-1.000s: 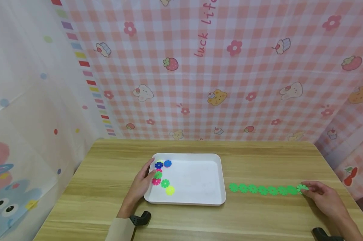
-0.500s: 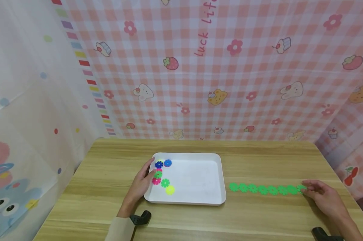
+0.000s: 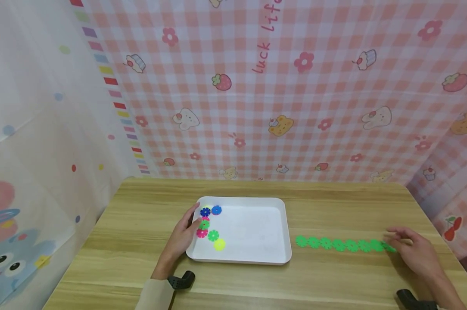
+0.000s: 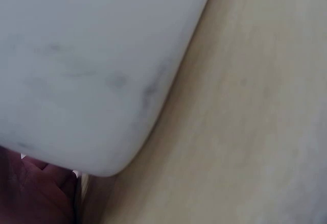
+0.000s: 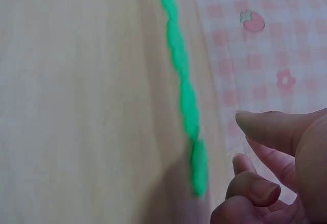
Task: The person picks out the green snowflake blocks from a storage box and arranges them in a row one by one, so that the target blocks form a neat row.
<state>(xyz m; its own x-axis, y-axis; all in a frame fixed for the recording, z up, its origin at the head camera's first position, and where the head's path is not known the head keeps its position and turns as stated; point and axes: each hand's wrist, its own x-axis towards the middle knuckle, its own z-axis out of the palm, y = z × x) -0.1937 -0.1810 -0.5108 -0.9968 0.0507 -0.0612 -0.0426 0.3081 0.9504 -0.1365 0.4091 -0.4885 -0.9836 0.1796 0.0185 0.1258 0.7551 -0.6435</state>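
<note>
My left hand [image 3: 180,238] holds the left side of a white tray [image 3: 253,230], thumb over the rim and fingers along the outside. The left wrist view shows the pale tray [image 4: 92,71] with part of that hand [image 4: 36,193] at its lower edge. On the table to the right lies a row of green snowflake discs [image 3: 338,245], edge to edge. Beside its right end is my right hand [image 3: 417,254], which partly covers the last disc. In the right wrist view its thumb and fingers [image 5: 271,127] hold nothing, apart from the green row [image 5: 189,106].
Inside the tray's left part lie a dark blue disc [image 3: 205,212], a lighter blue disc [image 3: 216,210], a yellow disc [image 3: 219,244], plus green and pink ones. A checked pink cloth [image 3: 256,107] hangs behind the wooden table [image 3: 152,189].
My right hand has let go of the last green disc in the row and lifted its fingers slightly. That disc now lies in line with the others. My left hand stays on the tray.
</note>
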